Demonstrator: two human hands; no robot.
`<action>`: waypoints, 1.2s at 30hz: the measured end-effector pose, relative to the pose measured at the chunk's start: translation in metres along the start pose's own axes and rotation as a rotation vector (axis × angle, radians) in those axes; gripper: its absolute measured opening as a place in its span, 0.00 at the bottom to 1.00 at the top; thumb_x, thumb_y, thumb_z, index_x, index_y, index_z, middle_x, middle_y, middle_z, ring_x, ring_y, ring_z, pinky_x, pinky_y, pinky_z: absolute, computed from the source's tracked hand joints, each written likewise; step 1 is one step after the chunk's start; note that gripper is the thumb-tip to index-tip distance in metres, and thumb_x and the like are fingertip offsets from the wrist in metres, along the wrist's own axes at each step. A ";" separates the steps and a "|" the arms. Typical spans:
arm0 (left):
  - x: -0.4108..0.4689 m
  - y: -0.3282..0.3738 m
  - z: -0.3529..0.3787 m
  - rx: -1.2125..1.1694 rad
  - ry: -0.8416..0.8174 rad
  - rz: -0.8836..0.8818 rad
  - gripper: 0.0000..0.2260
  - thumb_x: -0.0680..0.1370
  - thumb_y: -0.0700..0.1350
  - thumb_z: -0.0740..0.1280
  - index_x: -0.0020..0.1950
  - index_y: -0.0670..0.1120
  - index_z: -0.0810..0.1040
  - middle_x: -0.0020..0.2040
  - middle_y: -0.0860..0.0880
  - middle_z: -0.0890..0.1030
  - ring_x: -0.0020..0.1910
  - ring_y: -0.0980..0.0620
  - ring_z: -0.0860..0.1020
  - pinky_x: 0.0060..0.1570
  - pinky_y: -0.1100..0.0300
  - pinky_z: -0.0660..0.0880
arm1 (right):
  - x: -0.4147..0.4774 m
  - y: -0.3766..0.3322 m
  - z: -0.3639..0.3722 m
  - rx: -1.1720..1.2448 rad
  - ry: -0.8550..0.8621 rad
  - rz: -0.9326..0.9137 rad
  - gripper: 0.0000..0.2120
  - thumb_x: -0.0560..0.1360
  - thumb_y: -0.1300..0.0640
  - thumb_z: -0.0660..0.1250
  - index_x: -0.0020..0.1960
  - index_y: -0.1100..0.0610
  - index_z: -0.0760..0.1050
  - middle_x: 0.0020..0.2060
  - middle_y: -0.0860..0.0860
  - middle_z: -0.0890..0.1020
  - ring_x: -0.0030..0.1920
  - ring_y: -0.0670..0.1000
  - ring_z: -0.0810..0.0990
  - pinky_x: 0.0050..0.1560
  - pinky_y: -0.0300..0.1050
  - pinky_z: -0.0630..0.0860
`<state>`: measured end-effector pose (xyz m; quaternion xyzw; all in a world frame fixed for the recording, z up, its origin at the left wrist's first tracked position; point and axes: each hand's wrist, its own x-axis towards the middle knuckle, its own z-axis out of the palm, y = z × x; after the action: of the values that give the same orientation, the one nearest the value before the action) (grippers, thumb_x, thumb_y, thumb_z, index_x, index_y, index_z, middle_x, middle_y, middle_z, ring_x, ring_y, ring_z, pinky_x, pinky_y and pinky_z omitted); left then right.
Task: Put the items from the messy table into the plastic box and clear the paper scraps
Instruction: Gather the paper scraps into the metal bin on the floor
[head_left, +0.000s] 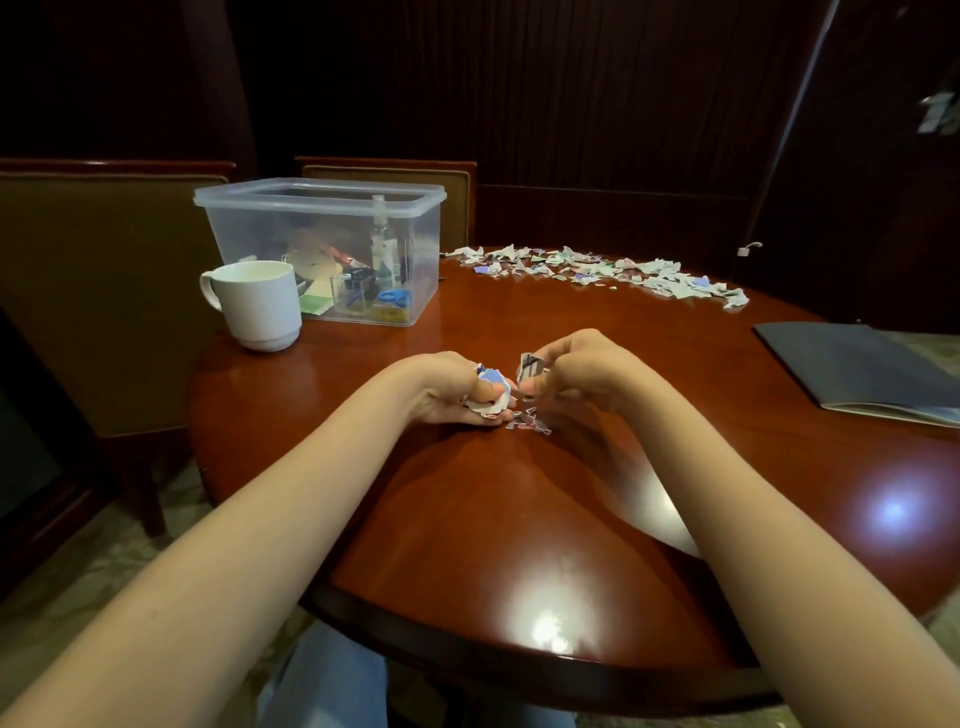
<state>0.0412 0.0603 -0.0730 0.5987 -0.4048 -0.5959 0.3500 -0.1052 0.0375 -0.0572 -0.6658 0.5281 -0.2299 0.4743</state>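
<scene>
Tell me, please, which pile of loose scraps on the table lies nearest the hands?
The small pile mid-table; the wide spread lies along the far edge, right of the box.

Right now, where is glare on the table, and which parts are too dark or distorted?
Head view: glare patches on the table near its front edge and at right; background almost black; wide lens bows the edges; left hand and right hand are evenly lit.

It looks like a formal meeting room or office lounge, with a round, glossy dark-wood tabletop (519, 493), padded wood-framed chairs (104, 312) drawn up to it, a dark wall (597, 130) behind, and a dark folder (857, 369) and plain white mug (257, 304) set out.
</scene>
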 end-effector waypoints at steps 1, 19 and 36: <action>0.000 -0.001 0.001 -0.090 -0.020 -0.007 0.06 0.81 0.32 0.55 0.56 0.34 0.69 0.46 0.38 0.76 0.57 0.44 0.77 0.54 0.52 0.75 | 0.000 0.000 0.002 0.065 0.002 0.000 0.06 0.72 0.73 0.67 0.44 0.64 0.77 0.33 0.54 0.78 0.30 0.46 0.78 0.21 0.32 0.71; 0.004 -0.008 0.011 -0.339 0.015 0.118 0.06 0.80 0.35 0.58 0.47 0.34 0.73 0.41 0.41 0.76 0.41 0.47 0.77 0.66 0.53 0.69 | 0.009 0.007 0.023 -0.074 0.182 -0.207 0.09 0.64 0.64 0.77 0.42 0.59 0.81 0.43 0.58 0.83 0.44 0.55 0.83 0.51 0.52 0.81; 0.000 -0.010 -0.005 -0.186 0.128 0.073 0.15 0.81 0.31 0.55 0.67 0.31 0.69 0.50 0.37 0.78 0.66 0.41 0.73 0.57 0.52 0.71 | 0.010 0.001 0.029 -0.671 0.042 -0.199 0.07 0.68 0.65 0.73 0.46 0.61 0.83 0.43 0.55 0.83 0.46 0.52 0.82 0.48 0.42 0.78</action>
<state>0.0464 0.0644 -0.0815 0.5856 -0.3461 -0.5782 0.4506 -0.0792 0.0395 -0.0726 -0.8280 0.5163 -0.1020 0.1934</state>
